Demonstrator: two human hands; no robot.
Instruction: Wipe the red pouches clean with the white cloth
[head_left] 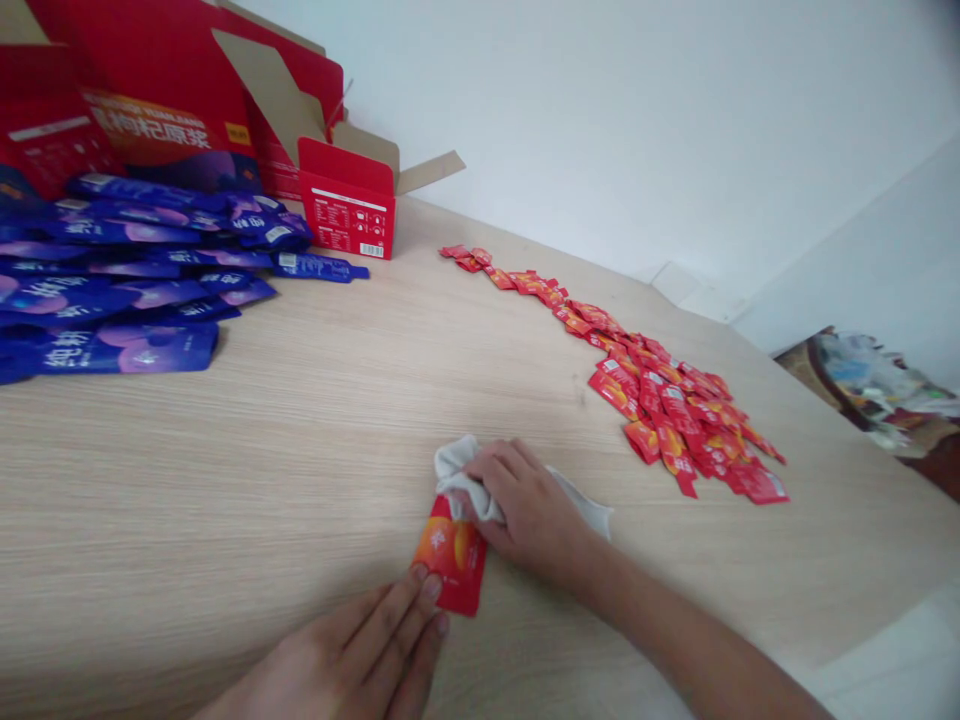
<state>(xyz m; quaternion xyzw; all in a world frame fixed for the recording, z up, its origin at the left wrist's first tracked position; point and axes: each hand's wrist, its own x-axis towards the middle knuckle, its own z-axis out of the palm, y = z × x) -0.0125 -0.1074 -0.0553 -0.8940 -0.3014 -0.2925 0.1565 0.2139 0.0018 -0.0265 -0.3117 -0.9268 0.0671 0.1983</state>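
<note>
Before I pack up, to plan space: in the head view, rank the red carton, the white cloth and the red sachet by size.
1. Red carton: clearly largest.
2–3. White cloth and red sachet: too close to rank, as the right hand bunches the cloth.

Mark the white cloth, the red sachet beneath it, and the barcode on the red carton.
white cloth [457,472], head view, on its bunched upper fold
red sachet [453,570], head view, on its printed orange front
barcode on the red carton [372,250], head view, on the bars
</note>
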